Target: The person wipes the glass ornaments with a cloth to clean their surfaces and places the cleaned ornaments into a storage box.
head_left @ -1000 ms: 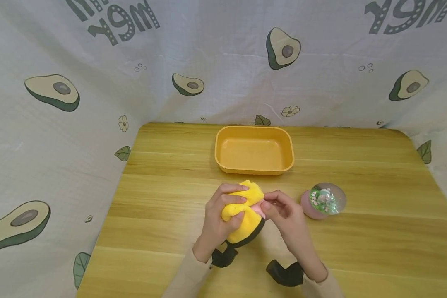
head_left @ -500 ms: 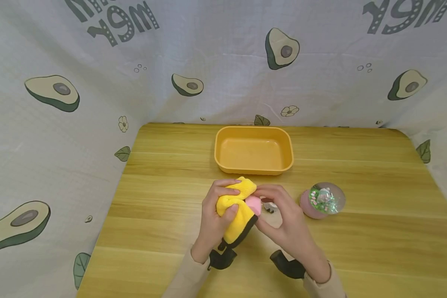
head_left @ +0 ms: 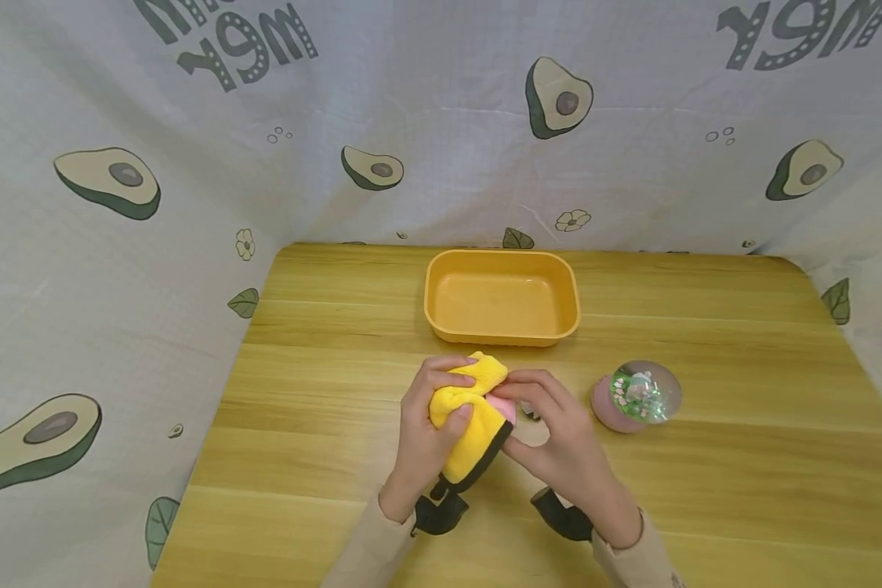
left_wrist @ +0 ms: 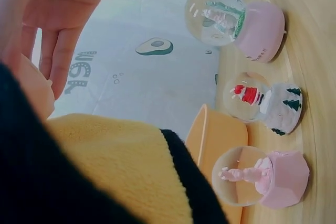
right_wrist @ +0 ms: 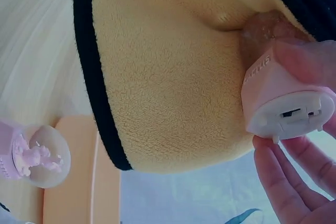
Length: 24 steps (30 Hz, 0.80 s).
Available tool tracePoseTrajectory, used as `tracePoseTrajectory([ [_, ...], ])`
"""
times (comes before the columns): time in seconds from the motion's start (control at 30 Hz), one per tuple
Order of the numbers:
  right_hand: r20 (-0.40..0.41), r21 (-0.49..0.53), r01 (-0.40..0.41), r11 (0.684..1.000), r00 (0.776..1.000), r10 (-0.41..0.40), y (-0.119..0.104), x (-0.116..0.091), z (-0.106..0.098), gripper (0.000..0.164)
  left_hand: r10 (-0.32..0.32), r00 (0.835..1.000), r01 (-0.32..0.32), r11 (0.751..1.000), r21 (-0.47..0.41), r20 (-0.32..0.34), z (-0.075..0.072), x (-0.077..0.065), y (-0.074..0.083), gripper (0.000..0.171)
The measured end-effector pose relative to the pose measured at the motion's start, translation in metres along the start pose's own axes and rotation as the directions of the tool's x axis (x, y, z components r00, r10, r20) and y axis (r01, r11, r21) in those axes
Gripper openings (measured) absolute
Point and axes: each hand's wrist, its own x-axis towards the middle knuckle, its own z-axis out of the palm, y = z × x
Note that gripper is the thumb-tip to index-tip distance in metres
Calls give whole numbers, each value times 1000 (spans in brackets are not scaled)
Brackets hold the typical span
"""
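Note:
A yellow cloth [head_left: 470, 445] with a black edge is bunched round a snow globe, whose pink base [head_left: 501, 407] sticks out on the right. My left hand [head_left: 432, 420] grips the cloth over the globe. With fingertips and thumb, my right hand [head_left: 559, 433] holds the pink base. The right wrist view shows the base's white underside [right_wrist: 294, 116] facing out and part of the clear dome [right_wrist: 262, 38] against the cloth. In the left wrist view the cloth [left_wrist: 121, 156] covers much of the lower left.
An orange tray [head_left: 501, 336] stands behind the hands. To the right is a snow globe [head_left: 621, 412] with a pink base. In the left wrist view, a Santa snow globe [left_wrist: 286, 106] and a pink-based one [left_wrist: 286, 179] stand on the wooden table [head_left: 323, 392].
The cloth and globe have shifted slightly left, and more of the pink base shows. My right hand's fingers have spread and changed their hold round the base, while the left keeps gripping the cloth.

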Motion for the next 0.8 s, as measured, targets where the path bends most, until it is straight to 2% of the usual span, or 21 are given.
tracePoseTrajectory([
  [0.13,-1,64,-35,997,999,35,1,-1,1,36,16,1000,-16,1000,7,-2,-2,-5,-9,26],
  [0.33,2,210,-148,966,989,151,2,-7,4,39,61,998,-61,998,25,-4,-4,1,-2,27],
  [0.53,30,379,-274,884,958,284,-3,-10,4,51,114,993,-114,993,34,2,-4,10,19,26],
  [0.67,53,483,-315,817,942,332,-5,-11,5,47,146,989,-146,988,41,4,-5,12,21,27],
  [0.8,82,548,-353,758,925,372,-7,-11,5,40,169,986,-169,984,56,1,-5,8,10,28],
])
